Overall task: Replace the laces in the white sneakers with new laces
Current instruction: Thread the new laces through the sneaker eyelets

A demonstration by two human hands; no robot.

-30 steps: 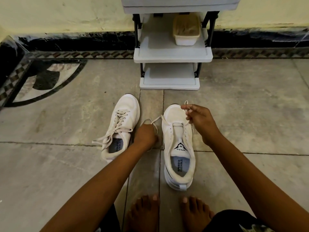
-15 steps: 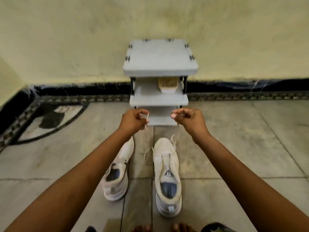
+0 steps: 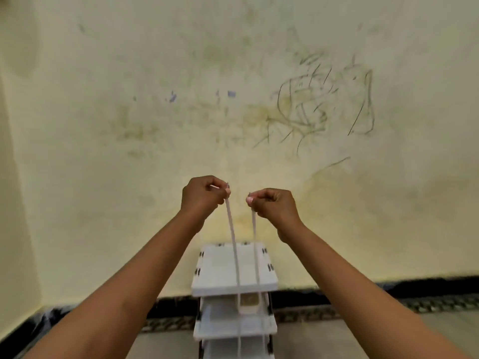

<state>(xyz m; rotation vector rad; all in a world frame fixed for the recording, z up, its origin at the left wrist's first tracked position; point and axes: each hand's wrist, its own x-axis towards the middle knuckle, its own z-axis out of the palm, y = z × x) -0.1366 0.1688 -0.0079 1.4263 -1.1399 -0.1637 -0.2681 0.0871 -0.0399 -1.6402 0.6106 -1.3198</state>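
Hands (image 3: 241, 200) raised higher — scribbled wall (image 3: 324, 104), shelf (image 3: 233, 270)

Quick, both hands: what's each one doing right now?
Left hand: closed, pinching one end of the lace.
Right hand: closed, pinching the other end of the lace.

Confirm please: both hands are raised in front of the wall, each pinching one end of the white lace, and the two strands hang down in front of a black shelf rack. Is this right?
Not quite. In the head view the left hand and right hand do each pinch an end of the white lace, but the shelf rack behind the strands is white, not black.
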